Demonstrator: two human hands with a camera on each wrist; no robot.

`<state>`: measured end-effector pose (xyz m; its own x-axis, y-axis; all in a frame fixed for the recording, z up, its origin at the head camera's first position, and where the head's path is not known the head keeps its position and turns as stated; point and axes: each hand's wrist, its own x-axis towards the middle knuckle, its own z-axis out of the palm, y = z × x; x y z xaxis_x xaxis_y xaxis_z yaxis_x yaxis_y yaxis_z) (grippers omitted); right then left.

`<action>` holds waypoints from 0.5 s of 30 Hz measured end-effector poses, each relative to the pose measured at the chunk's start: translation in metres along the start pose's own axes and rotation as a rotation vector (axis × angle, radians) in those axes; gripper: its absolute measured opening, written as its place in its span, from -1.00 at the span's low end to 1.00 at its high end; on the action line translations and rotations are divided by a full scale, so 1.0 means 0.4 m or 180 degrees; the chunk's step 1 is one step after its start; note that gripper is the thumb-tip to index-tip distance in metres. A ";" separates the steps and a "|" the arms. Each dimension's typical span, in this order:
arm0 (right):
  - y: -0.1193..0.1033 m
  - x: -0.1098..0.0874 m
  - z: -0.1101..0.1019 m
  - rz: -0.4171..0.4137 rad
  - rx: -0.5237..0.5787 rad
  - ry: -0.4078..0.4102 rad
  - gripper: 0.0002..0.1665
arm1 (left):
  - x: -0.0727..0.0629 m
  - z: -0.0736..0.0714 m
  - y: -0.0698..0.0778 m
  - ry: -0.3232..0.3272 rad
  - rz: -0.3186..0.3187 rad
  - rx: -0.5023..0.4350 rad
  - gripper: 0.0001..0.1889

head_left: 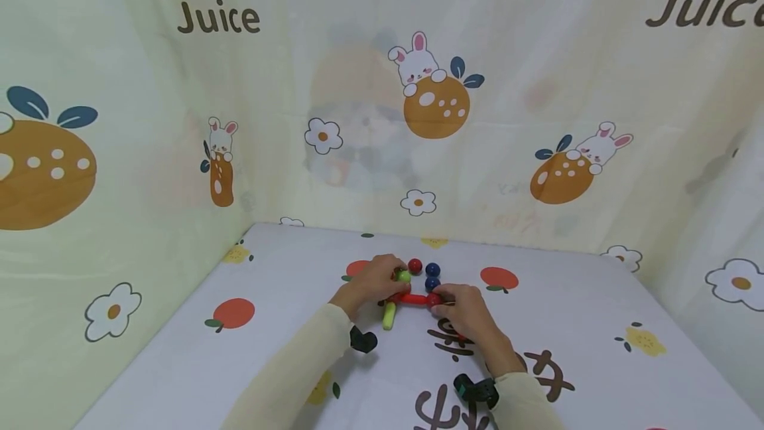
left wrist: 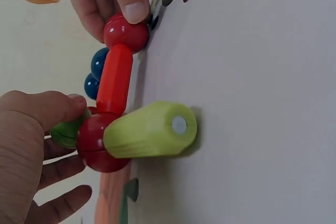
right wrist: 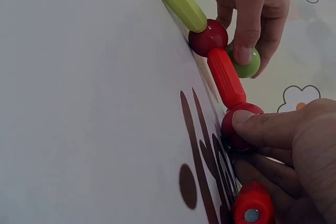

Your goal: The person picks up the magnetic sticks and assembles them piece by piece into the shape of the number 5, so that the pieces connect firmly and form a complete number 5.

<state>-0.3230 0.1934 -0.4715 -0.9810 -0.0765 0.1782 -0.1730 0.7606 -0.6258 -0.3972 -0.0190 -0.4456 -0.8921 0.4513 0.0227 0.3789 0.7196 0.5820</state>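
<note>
Over the bench [head_left: 191, 383], the red rod [head_left: 413, 299] is aligned left to right; its right-end red ball [head_left: 434, 299] is gripped by the fingers of the right hand [head_left: 470, 314], the nearer hand, with the rod just left of them; beyond its left end, the green ball [head_left: 403, 277] is pinched by the left hand [head_left: 375, 282].

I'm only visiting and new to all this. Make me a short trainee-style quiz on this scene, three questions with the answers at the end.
1. True or false: the right fingers hold the yellow-green rod.
2. What do the left fingers pinch? A: a blue ball; B: a green ball; C: the red rod.
3. How many blue balls show in the head view?

Key:
1. False; they hold a red ball at one end of the red rod.
2. B, the green ball.
3. Two.
</note>
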 end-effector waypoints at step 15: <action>0.002 -0.005 0.001 -0.0035 0.0011 0.0043 -0.57 | -0.056 -0.022 0.002 0.0097 0.0380 0.0188 -0.52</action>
<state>-0.3211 0.1937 -0.4728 -0.9778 -0.0762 0.1952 -0.1841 0.7575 -0.6263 -0.3790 -0.0332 -0.4386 -0.8465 0.5201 0.1141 0.4959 0.6919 0.5247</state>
